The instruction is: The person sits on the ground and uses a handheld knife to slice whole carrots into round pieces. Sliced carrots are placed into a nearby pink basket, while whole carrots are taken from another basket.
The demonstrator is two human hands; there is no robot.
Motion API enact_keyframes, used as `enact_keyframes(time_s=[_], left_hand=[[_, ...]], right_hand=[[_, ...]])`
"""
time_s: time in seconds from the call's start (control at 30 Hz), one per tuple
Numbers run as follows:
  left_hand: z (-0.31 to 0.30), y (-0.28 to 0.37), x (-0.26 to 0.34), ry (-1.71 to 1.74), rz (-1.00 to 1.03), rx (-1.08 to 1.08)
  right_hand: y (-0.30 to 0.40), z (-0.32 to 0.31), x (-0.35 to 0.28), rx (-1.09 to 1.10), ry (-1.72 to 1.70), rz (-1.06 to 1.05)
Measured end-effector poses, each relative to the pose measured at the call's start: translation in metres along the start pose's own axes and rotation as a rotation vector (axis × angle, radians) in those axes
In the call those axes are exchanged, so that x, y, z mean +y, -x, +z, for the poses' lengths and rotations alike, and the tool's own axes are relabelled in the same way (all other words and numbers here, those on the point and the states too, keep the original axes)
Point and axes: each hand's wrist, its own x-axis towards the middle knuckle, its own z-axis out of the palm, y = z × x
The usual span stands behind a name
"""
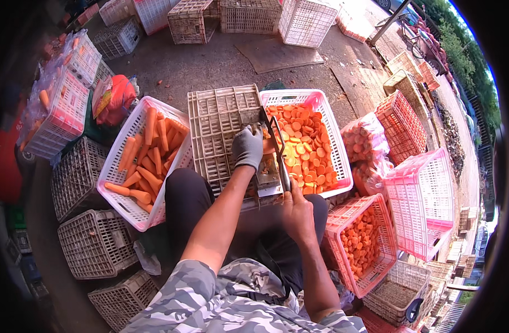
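My left hand, in a grey glove, grips a carrot against a lever-type slicer. The carrot's end points right towards the dark blade. My bare right hand, slightly blurred, is closed around the blade's handle. Under the slicer is an upturned, dirty plastic crate in front of my knees. Round carrot slices fill much of a white-and-pink crate just right of the blade. On the left, whole peeled carrots lie in another white-and-pink crate.
A red crate of carrot pieces stands by my right knee, near bagged carrots. Dirty crates line my left side. A red bag sits beyond the whole carrots. More crates stand across the ground ahead.
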Motion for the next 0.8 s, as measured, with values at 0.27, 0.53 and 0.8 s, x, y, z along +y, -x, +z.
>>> enact_keyframes(time_s=[0.27, 0.53, 0.8], left_hand=[[-0.006, -0.001, -0.007, 0.032, 0.058, 0.005], [-0.001, 0.003, 0.011, -0.031, 0.086, -0.013], [-0.001, 0.002, 0.007, 0.027, 0.113, 0.013]], right_hand=[[0.000, 0.041, 0.076, 0.030, -0.089, -0.077], [-0.011, -0.013, -0.017, -0.023, -0.077, -0.057], [0.001, 0.055, 0.084, 0.101, -0.079, -0.083]])
